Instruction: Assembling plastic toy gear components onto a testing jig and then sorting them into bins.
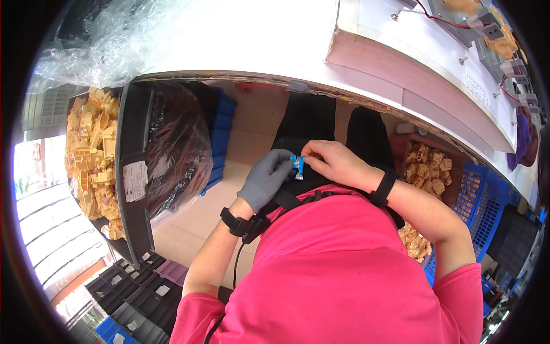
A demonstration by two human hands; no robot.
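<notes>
Over my lap, a small blue piece (298,164) with pale and yellowish patches sits between my two hands; it looks like a little wrapper, but it is too small to be sure. My left hand (266,179), in a grey glove, pinches its left side. The bare fingers of my right hand (335,162) are closed at its upper right edge, thumb and forefinger together. Part of the piece hangs below the fingertips. Both wrists carry black bands.
A white table (246,40) spans the top, with crumpled clear plastic (109,46) at its left. Cream plastic parts (94,155) fill a black crate (134,229) at left. More parts (428,169) lie in a brown bin at right, near a blue basket (487,218).
</notes>
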